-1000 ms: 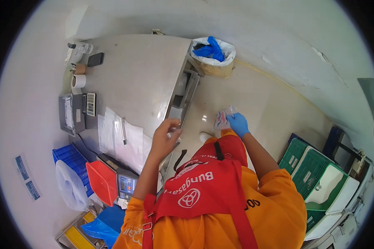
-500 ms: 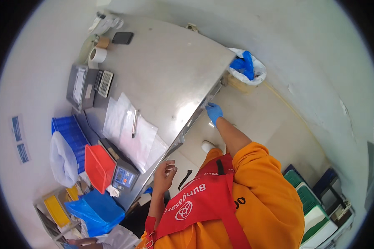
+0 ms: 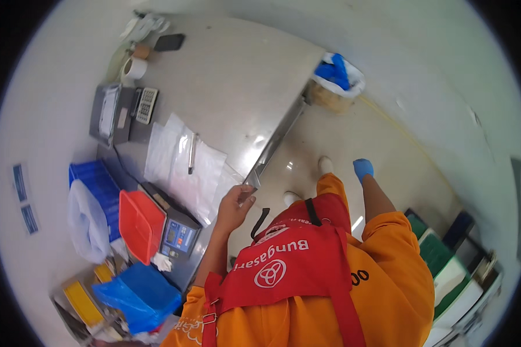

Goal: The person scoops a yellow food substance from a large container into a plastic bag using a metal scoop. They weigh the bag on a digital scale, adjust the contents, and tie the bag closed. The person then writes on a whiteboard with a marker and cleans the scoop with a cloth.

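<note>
My bare left hand (image 3: 237,203) curls its fingers at a metal drawer edge (image 3: 252,180) on the front of the steel table (image 3: 231,69), gripping it. My blue-gloved right hand (image 3: 363,169) hangs over the floor, away from the table, fingers curled together; whatever it holds, if anything, is hidden. On the table beside my left hand lie clear plastic bags (image 3: 167,156) with a slim silver tool (image 3: 191,156) on them. A scale (image 3: 176,234) and a red tray (image 3: 138,228) stand left of that hand.
A calculator (image 3: 147,105), phone (image 3: 169,42) and white roll (image 3: 135,68) sit along the table's back. A lined bin (image 3: 353,81) stands past its far end, green crates (image 3: 431,248) at right. Blue tub (image 3: 92,188) at left; a partly hidden person's arm (image 3: 107,341) below.
My right hand, earlier holding a clear bag, went to the table's front and has moved away rightward, the bag out of sight. My left hand has risen to the drawer edge.
</note>
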Available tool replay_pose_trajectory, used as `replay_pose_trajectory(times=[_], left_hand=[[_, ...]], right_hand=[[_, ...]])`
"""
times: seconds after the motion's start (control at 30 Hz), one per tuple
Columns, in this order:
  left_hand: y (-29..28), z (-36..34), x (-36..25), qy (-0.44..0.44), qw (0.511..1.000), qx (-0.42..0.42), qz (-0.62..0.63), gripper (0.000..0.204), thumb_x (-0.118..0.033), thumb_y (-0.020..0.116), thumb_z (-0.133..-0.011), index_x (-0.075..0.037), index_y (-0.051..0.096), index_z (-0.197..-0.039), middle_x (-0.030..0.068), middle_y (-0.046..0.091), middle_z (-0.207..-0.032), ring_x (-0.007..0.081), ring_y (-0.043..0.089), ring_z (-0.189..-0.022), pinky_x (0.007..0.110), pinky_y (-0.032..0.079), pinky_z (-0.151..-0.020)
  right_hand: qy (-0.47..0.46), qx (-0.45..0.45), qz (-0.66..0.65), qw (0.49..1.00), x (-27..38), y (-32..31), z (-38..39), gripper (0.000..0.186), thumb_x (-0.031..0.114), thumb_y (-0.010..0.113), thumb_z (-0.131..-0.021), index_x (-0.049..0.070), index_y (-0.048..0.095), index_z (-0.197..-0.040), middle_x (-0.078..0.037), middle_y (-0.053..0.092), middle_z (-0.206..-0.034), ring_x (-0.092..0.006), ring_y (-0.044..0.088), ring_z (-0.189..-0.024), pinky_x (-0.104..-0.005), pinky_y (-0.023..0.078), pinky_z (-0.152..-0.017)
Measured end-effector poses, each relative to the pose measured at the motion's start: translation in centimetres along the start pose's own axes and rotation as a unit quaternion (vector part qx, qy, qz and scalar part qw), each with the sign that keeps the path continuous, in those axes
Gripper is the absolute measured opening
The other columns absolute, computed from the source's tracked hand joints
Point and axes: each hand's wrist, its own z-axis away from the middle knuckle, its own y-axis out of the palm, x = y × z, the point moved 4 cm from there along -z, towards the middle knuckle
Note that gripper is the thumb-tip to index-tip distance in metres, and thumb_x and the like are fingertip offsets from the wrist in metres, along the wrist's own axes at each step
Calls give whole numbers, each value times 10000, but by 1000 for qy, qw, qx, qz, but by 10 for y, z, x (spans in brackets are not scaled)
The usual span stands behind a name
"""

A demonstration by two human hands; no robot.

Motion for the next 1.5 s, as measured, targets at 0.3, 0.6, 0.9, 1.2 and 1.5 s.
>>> replay_pose_trajectory(times=[0.3, 0.6, 0.9, 1.2, 1.5], left_hand=[[28, -11, 14, 86, 979, 139, -124, 283, -124, 694, -881, -18, 625, -1134, 129, 691, -1054, 227, 688, -956, 328, 543, -817], [63, 36, 158, 12, 953, 246, -178, 307, -229, 700, -890, -12, 635, -1099, 106, 702, -988, 181, 686, -868, 324, 531, -754], [5, 145, 339, -345, 930, 129, -5, 232, -283, 640, -900, -99, 671, -1037, 20, 646, -876, 131, 607, -749, 295, 503, -655], [93, 157, 254, -266, 954, 140, 14, 223, -273, 625, -929, -84, 651, -1045, 24, 641, -908, 121, 614, -803, 284, 500, -691], [158, 166, 208, -197, 967, 129, 95, 263, -274, 648, -930, -72, 628, -1097, 30, 660, -964, 130, 639, -858, 303, 514, -745]], right_hand=[[108, -168, -382, 902, -129, 65, 154, 402, 309, 604, -870, 32, 712, -1140, -174, 720, -1103, -286, 681, -1038, -381, 510, -922], [102, -39, -102, 989, -338, 362, 384, 296, 354, 542, -920, 90, 652, -843, -86, 571, -634, -199, 551, -551, -407, 457, -539], [151, -58, -231, 959, -354, 331, 349, 291, 326, 641, -880, 59, 699, -980, -78, 623, -724, -193, 574, -623, -374, 470, -588], [71, -206, -468, 856, -256, 6, 258, 386, 341, 637, -902, 36, 688, -1134, -1, 603, -791, -142, 534, -687, -309, 443, -631], [41, -121, -212, 969, -429, 145, 276, 264, 336, 623, -890, 86, 683, -947, -48, 583, -685, -149, 548, -622, -323, 442, -570]])
